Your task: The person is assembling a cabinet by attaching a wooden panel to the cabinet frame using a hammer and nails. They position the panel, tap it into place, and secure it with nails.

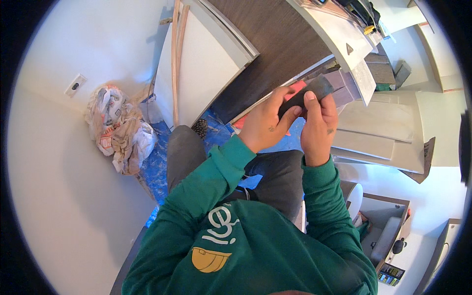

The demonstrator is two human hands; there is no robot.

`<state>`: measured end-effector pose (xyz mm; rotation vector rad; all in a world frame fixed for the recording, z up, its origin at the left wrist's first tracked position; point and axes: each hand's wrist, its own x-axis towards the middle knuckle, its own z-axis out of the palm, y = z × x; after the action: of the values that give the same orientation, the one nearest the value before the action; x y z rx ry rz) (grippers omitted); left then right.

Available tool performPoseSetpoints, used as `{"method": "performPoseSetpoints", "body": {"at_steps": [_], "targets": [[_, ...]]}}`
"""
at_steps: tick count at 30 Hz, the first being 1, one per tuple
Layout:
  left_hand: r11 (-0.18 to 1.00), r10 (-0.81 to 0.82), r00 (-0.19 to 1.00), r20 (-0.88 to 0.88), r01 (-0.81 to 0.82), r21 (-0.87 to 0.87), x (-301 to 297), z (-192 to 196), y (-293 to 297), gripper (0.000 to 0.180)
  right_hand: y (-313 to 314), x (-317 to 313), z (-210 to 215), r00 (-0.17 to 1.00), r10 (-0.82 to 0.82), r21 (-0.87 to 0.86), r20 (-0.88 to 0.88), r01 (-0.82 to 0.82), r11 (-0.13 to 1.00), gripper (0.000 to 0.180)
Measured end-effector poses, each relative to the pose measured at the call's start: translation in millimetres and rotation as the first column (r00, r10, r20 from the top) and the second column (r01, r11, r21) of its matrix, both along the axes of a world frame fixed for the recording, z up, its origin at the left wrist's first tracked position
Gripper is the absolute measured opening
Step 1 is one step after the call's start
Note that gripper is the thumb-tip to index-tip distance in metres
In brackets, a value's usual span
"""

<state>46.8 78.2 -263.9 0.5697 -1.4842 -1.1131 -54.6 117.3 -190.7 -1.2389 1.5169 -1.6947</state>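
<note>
Your left hand (265, 123) pinches the near end of the dark sanding block (307, 93), its grip closed on it. The block is held in the air just below the dark wood panel (275, 44), long axis pointing up-right toward it. Your right hand (318, 125) clamps it from below, thumb on top. It could slip and drop onto your lap if either pinch loosens.

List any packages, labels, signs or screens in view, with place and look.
Crumpled plastic bags: white with red and grey print, heaped on the floor by the left wall.
Small printed box: dark, with yellow and blue patches, lower right beside the open drawer.
No screens or signs.
</note>
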Motion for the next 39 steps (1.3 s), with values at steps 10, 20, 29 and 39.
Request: {"method": "performPoseSetpoints", "body": {"at_steps": [10, 20, 29, 39], "targets": [[0.999, 0.003, 0.998, 0.061, -0.001, -0.032, -18.5, -11.3, -33.6, 0.044, -38.9, -12.9, -7.9, 0.967, -0.118, -0.024, -0.226, 0.116, 0.993, 0.024], [0.998, -0.003, 0.972, 0.233, 0.017, -0.056, -8.0, -7.3, -46.9, 0.056, -47.4, -16.7, -5.2, 0.965, -0.161, 0.005, -0.209, 0.165, 0.986, 0.034], [0.998, 0.016, 0.966, 0.258, 0.001, -0.064, -9.9, -12.3, -46.7, 0.045, -52.6, -21.0, -12.4, 0.956, -0.167, -0.044, -0.242, 0.162, 0.986, 0.037], [0.999, -0.006, 0.958, 0.288, 0.021, -0.048, -10.2, -5.6, -46.2, 0.052, -53.2, -22.0, -5.5, 0.957, -0.142, -0.067, -0.253, 0.129, 0.989, 0.032]]}}
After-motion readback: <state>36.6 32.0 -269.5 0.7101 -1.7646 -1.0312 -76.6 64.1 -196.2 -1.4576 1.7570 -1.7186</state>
